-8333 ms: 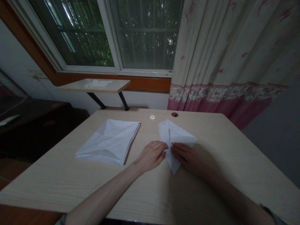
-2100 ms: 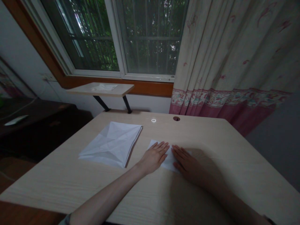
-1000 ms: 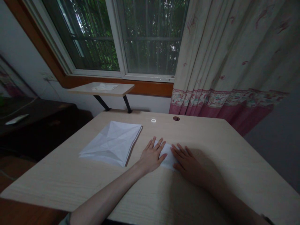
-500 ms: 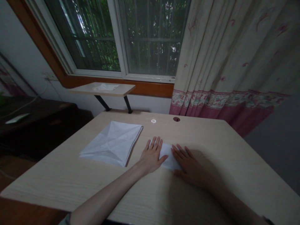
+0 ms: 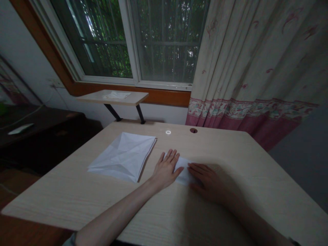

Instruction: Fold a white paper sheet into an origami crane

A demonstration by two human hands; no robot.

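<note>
A small folded white sheet, paper or thin cloth, lies flat on the desk between my hands. My left hand rests palm down over its left part, fingers stretched out and thumb apart. On its right edge lies my right hand, palm down, with its fingers straight and close together. Both hands partly cover the sheet. To the left of my left hand lies a stack of larger white sheets with crossing creases.
The pale wood desk has a round white ring and a dark round hole near its back edge. A raised shelf at the back left carries a crumpled white piece. A curtain hangs at the right.
The fingers of my right hand have drawn closer together, and the hand has turned slightly on the sheet's right edge. My left hand stays nearly still.
</note>
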